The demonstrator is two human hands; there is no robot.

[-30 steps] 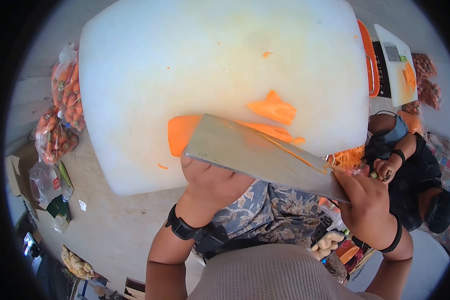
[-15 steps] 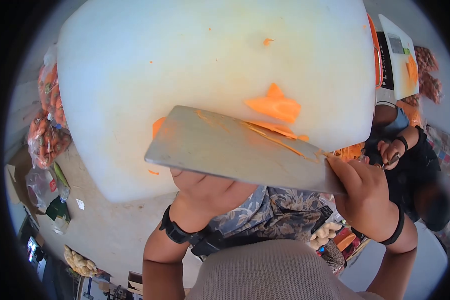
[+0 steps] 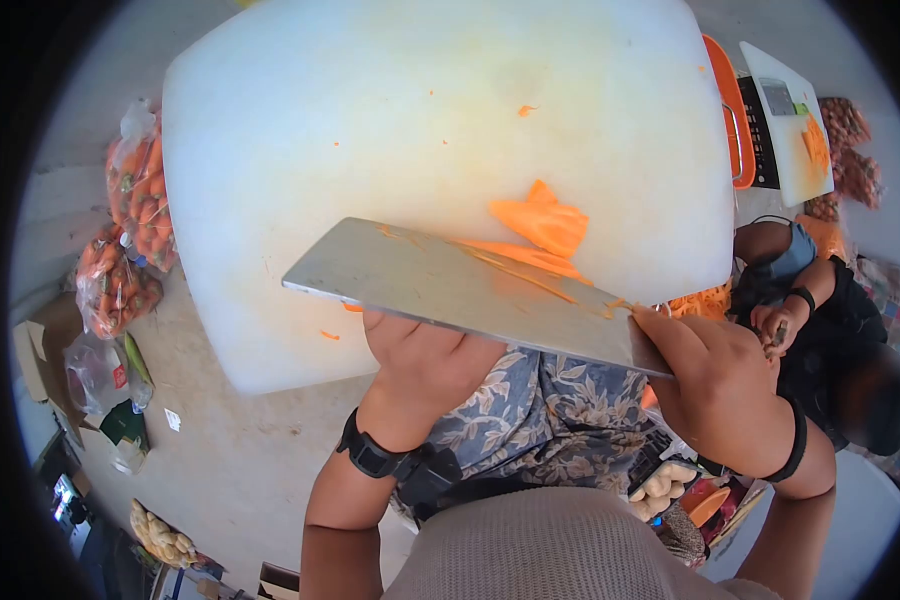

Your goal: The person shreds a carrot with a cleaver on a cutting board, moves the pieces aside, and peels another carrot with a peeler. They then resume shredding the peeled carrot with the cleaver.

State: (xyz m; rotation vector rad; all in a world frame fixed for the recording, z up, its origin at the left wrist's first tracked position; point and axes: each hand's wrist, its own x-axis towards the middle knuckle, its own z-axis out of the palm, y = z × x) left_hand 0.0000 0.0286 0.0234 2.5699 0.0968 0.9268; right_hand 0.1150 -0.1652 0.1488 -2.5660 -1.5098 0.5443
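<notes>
A wide cleaver [image 3: 460, 290] lies slanted over the near part of the white cutting board [image 3: 300, 70]. My right hand [image 3: 710, 380] is closed round its handle at the right end. My left hand [image 3: 435, 355] is under and behind the blade near the board's front edge; the blade hides its fingertips and anything they hold. Thin orange slices [image 3: 545, 222] lie just beyond the blade, and another orange slice [image 3: 530, 258] shows along its upper edge. A sliver of orange [image 3: 330, 335] sits left of my left hand.
Bags of carrots [image 3: 145, 205] are at the left. An orange crate [image 3: 732, 115] stands beyond the board's right edge. Another person's hand [image 3: 778, 325] is at the right, near shredded orange pieces [image 3: 700, 303]. A second white board [image 3: 800, 125] is farther right.
The view has shifted, so the board and bags appear farther right. The cleaver sits a little farther left and flatter in view, still in my right hand.
</notes>
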